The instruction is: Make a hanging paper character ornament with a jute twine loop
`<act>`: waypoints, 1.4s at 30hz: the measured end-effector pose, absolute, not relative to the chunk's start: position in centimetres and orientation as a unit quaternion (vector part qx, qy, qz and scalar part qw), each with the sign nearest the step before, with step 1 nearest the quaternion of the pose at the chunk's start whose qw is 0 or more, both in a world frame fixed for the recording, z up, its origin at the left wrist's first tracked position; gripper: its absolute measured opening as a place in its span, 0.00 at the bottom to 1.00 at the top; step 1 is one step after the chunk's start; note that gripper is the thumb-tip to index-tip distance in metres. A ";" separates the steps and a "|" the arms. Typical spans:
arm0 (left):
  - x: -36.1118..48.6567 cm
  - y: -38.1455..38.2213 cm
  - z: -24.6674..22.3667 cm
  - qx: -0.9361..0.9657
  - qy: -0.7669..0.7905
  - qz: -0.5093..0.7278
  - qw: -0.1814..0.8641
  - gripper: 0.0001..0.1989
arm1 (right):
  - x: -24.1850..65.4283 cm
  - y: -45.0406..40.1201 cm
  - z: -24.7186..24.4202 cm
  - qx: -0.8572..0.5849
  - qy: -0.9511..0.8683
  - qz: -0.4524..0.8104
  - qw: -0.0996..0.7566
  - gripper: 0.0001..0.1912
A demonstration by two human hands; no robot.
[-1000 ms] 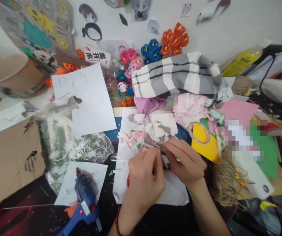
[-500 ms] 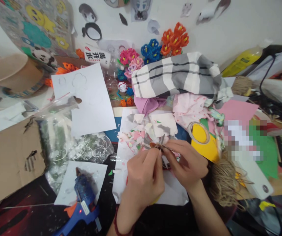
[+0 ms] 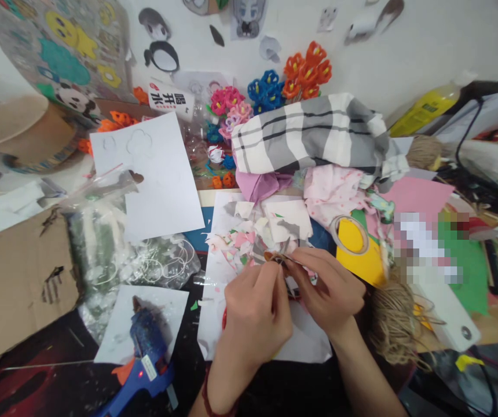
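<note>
My left hand (image 3: pixel 257 313) is closed in a pinch at the lower middle, its fingertips on a small brown and dark piece (image 3: pixel 278 258). From the right, my right hand (image 3: pixel 327 284) pinches the other side of that same piece, so the fingertips of both hands nearly meet. What exactly the piece is stays too small and covered to tell. Beneath the hands lies a white sheet (image 3: pixel 212 289) with torn fabric and paper scraps (image 3: pixel 242 238) on it. A red edge shows beside my left hand, partly hidden by it.
A blue glue gun (image 3: pixel 149 341) rests on paper at the lower left. Cardboard (image 3: pixel 18 284) lies at far left. To the right are a tape roll (image 3: pixel 351 234), twine (image 3: pixel 394 324) and a white power strip (image 3: pixel 453 324). Checked cloth (image 3: pixel 310 136) lies behind.
Both hands keep their pinch around the small piece, with only a slight shift of the fingers. The whole view has moved very slightly.
</note>
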State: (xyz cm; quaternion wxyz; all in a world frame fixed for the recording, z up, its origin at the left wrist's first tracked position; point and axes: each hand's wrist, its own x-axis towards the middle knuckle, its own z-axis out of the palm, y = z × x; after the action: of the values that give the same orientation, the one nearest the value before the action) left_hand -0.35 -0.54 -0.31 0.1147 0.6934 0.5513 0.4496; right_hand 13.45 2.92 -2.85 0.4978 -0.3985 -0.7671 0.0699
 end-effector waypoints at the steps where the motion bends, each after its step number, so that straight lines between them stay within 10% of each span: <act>1: -0.4 -0.5 -0.4 0.693 0.552 0.448 0.115 0.11 | 13.5 2.9 -2.9 -0.396 -0.771 0.049 0.497 0.14; 42: -0.7 -0.5 -0.4 0.709 0.539 0.440 0.113 0.11 | 13.4 2.8 -2.7 -0.387 -0.770 0.036 0.506 0.15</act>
State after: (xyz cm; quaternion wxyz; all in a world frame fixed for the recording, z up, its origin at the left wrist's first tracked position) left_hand -0.71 -0.47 -0.37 0.1134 0.7093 0.5387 0.4403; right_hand 13.44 2.83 -2.75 0.5064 -0.3869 -0.7698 0.0362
